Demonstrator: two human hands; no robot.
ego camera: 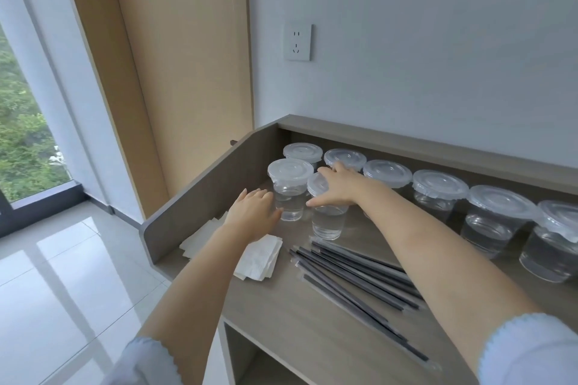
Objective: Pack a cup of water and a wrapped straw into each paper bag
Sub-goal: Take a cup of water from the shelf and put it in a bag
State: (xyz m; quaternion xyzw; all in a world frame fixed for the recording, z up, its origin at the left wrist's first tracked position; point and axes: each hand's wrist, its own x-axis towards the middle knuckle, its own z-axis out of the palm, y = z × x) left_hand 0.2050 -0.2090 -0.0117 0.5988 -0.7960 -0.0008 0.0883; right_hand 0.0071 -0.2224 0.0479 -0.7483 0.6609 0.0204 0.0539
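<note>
Several clear lidded cups of water stand in a row along the back of the desk (297, 316). My right hand (336, 189) reaches over one front cup (328, 222) and grips its lid from above, thumb at the front rim. My left hand (251, 212) lies just left of a neighbouring cup (289, 191), fingers fairly straight, the thumb at the cup's lower side. Several dark straws in clear wrappers (359, 278) lie loose on the desk between my forearms. Flat pale paper pieces (200, 236) lie by the left side wall, partly hidden by my left arm.
A stack of white napkins (259, 256) lies under my left wrist. More lidded cups (494, 222) stand to the right. The desk has a raised back ledge (406, 137) and a left side panel (203, 197). A wall socket (297, 41) is above.
</note>
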